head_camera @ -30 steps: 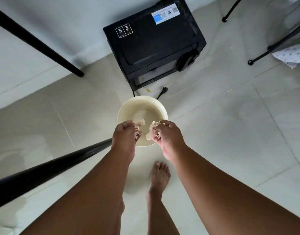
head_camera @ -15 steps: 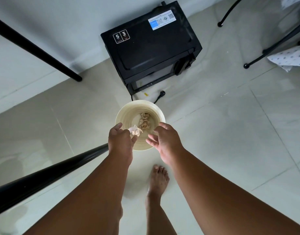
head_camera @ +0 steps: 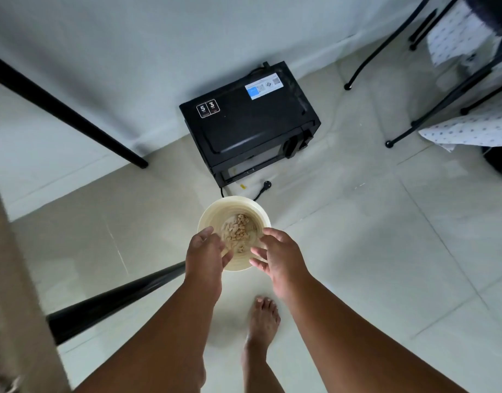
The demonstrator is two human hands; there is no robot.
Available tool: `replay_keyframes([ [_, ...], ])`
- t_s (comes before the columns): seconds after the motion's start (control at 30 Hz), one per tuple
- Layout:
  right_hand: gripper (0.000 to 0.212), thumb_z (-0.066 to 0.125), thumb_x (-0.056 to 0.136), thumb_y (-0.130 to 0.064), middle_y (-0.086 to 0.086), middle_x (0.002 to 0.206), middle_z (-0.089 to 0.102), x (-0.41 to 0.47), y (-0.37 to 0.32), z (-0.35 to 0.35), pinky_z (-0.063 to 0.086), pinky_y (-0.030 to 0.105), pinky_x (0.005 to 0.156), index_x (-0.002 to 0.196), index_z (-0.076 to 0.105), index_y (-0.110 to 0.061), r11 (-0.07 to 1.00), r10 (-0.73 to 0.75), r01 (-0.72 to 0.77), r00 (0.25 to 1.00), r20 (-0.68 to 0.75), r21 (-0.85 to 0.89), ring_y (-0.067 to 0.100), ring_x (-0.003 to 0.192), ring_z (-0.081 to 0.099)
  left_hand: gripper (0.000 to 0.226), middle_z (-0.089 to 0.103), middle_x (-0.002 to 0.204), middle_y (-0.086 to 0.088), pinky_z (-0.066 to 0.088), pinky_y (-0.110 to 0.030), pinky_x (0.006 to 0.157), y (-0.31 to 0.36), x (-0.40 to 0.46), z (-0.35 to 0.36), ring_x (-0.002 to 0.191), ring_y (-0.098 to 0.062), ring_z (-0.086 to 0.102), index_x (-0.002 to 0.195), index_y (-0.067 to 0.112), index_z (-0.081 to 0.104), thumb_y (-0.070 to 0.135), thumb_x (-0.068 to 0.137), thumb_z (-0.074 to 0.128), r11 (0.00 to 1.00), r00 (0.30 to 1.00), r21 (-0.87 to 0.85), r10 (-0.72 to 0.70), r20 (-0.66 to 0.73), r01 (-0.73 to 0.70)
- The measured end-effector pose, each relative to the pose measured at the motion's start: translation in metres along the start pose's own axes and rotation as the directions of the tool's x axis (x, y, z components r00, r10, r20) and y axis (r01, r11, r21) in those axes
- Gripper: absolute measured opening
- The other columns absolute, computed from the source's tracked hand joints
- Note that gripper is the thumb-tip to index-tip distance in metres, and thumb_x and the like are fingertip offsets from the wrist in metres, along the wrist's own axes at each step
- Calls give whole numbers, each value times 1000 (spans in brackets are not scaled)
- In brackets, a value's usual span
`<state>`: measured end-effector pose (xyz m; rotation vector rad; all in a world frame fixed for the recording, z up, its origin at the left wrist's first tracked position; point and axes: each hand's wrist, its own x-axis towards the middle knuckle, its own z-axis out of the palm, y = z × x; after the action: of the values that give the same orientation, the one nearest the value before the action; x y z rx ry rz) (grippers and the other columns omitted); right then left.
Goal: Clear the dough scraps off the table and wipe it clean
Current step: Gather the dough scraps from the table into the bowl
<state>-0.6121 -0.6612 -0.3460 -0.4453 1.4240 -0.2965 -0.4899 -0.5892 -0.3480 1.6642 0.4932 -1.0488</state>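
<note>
Your left hand (head_camera: 206, 252) hovers over the near-left rim of the cream bucket (head_camera: 213, 214), fingers loosely bent and holding nothing that shows; whether a crumb still sticks to the fingertips cannot be told. Your right hand (head_camera: 278, 258) hangs over the near-right rim of the same bucket, fingers spread and relaxed, palm turned inward, also holding nothing. The two hands stand apart with the bucket's mouth between them.

The dough scraps (head_camera: 237, 229) lie in a pale brown clump on the bottom of the bucket, a little beyond your fingertips and roughly at its middle. The bucket stands on the tiled floor (head_camera: 372, 251).

Just beyond the bucket, a black microwave oven (head_camera: 250, 126) sits on the floor against the wall, with a "5 3" sticker on the far-left corner of its top and a white-and-blue label at the far right. Its plug (head_camera: 265, 185) lies on the tiles between the oven and the bucket.

Nearer you than the bucket, your bare foot (head_camera: 262, 321) rests on the floor. To the bucket's left a black table leg (head_camera: 116, 299) slants across the view, and the brown table edge (head_camera: 14, 293) runs along the far left. Well to the right of the bucket stand thin black chair legs (head_camera: 431, 117) with a dotted white cloth (head_camera: 477, 129) hanging over them.
</note>
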Motion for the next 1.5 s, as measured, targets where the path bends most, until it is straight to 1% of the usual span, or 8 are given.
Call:
replay_keyframes([
  [0.13,30,55,103,-12,4,103,68,-55,-28,0,64,38,86,132,61,-15,998,-24,24,1000,4,-60,29,112,72,25,65,113,-10,61,-40,82,30,-56,-2,112,-27,67,121,17,63,9,99,53,996,998,65,52,39,-54],
  [0.33,23,54,104,-16,4,110,70,-153,-67,5,63,29,71,126,62,-17,979,-127,133,991,46,-157,21,101,74,18,69,105,-9,61,-36,77,85,-152,-21,95,-22,69,114,20,64,11,99,60,988,988,109,101,113,-114],
  [0.53,18,59,101,-18,8,110,76,-228,-92,28,61,31,72,115,69,-24,936,-235,264,961,143,-233,15,86,74,19,72,112,-10,51,-23,48,138,-227,-61,93,-25,71,119,25,64,25,100,62,954,960,201,181,213,-224],
  [0.67,14,63,99,-21,6,108,76,-265,-106,58,59,29,69,109,72,-26,894,-287,349,928,239,-280,11,79,74,15,72,96,-7,59,-38,69,167,-254,-99,85,-20,71,113,22,66,21,99,64,947,941,153,242,239,-282],
  [0.87,16,62,100,-18,3,104,75,-307,-102,114,55,26,64,109,71,-26,817,-289,436,876,386,-378,12,81,76,12,69,82,-9,54,-38,64,196,-278,-177,68,-25,63,107,15,63,11,96,62,924,924,106,349,158,-367],
  [1.0,14,61,102,-16,2,104,74,-328,-81,150,55,27,64,110,70,-24,760,-244,478,838,489,-441,17,85,74,11,72,84,-1,52,-30,62,205,-288,-231,69,-10,67,104,20,66,13,96,62,896,908,156,417,30,-416],
  [1.17,13,61,102,-18,4,94,78,-352,-46,200,55,30,60,107,71,-24,655,-168,547,778,605,-522,18,75,72,12,72,84,1,51,-29,62,213,-289,-297,70,-9,67,104,19,67,14,95,62,898,892,58,441,-103,-437],
  [1.5,12,65,99,-17,-3,101,76,-392,36,313,56,27,62,105,72,-25,555,-192,634,727,660,-538,11,78,74,9,69,88,3,49,-25,61,218,-251,-453,69,-4,66,103,26,66,21,95,64,893,878,-28,437,-197,-450],
])
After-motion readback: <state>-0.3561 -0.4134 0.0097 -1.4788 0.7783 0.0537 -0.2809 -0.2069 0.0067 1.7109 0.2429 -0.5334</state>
